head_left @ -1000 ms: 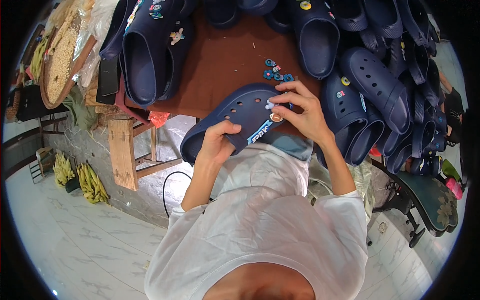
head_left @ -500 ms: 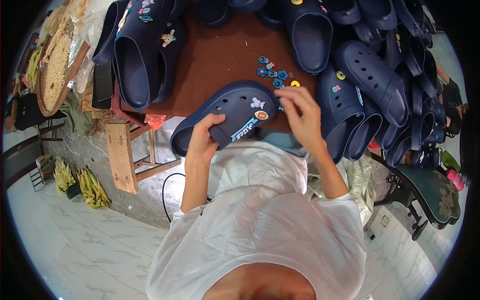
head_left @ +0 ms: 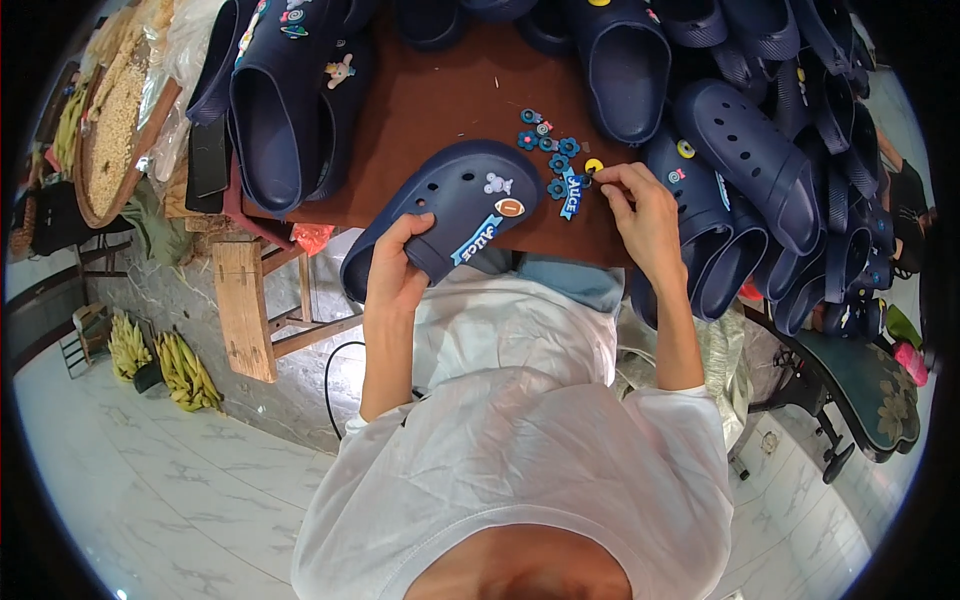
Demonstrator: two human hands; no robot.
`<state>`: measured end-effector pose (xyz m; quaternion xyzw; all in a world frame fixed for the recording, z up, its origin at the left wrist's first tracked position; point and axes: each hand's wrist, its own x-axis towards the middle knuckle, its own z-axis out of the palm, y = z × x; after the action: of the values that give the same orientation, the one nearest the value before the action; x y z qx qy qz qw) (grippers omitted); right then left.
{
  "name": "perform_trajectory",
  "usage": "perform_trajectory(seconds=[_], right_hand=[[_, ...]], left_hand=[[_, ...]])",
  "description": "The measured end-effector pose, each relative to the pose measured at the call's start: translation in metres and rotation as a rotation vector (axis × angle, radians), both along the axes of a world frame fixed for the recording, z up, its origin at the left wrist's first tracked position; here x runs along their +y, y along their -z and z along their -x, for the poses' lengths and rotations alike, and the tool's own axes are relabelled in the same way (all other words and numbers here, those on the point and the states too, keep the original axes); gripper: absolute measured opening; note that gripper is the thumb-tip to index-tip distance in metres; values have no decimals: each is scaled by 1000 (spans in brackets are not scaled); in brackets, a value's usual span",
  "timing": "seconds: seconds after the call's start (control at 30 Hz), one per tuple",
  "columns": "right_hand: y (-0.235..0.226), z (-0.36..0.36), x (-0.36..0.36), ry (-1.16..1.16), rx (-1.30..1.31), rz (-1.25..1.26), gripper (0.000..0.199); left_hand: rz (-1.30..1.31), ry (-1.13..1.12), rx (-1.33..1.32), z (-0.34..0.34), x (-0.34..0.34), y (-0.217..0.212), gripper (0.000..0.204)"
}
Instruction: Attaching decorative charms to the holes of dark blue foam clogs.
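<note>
My left hand (head_left: 396, 262) grips a navy foam clog (head_left: 440, 190) by its side near the foot opening, thumb on top. The clog is tilted, its toe up and to the right. On its upper sit a pale mouse-shaped charm (head_left: 497, 184), a brown football charm (head_left: 509, 208) and a blue lettered charm (head_left: 476, 240). My right hand (head_left: 650, 222) is at the loose charms right of the clog, fingertips pinched together; what they hold, if anything, is too small to make out. Beside them lie a yellow round charm (head_left: 594, 166), another blue lettered charm (head_left: 571, 196) and several blue flower charms (head_left: 569, 147).
Navy clogs (head_left: 745, 140) are piled along the right and back of the brown tabletop (head_left: 430, 100). More decorated clogs (head_left: 270, 130) stand at the left, near a dark phone-like slab (head_left: 207, 160). A wooden stool (head_left: 245, 310) is below left, a green-topped seat (head_left: 860, 390) right.
My right hand has moved away from the clog's toe, rightward and slightly up, to the loose charms. The clog in my left hand has shifted a little left and up, uncovering the second lettered charm.
</note>
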<state>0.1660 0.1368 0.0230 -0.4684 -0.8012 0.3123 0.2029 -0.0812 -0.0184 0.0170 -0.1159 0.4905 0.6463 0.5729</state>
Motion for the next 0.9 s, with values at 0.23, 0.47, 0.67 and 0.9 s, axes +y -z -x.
perform_trajectory(seconds=[0.23,0.47,0.67,0.9], right_hand=[[7,7,-11,-13,-68,63,8],[3,12,-3,-30,-63,-107,9],[7,12,11,-86,-150,-223,17],[17,8,15,-177,-198,-263,22]], left_hand=[[-53,-16,-48,1,2,3,38],[-65,-46,-46,-1,2,2,37],[-49,-24,-7,-4,1,-5,36],[-102,-1,-3,-9,4,-10,37]])
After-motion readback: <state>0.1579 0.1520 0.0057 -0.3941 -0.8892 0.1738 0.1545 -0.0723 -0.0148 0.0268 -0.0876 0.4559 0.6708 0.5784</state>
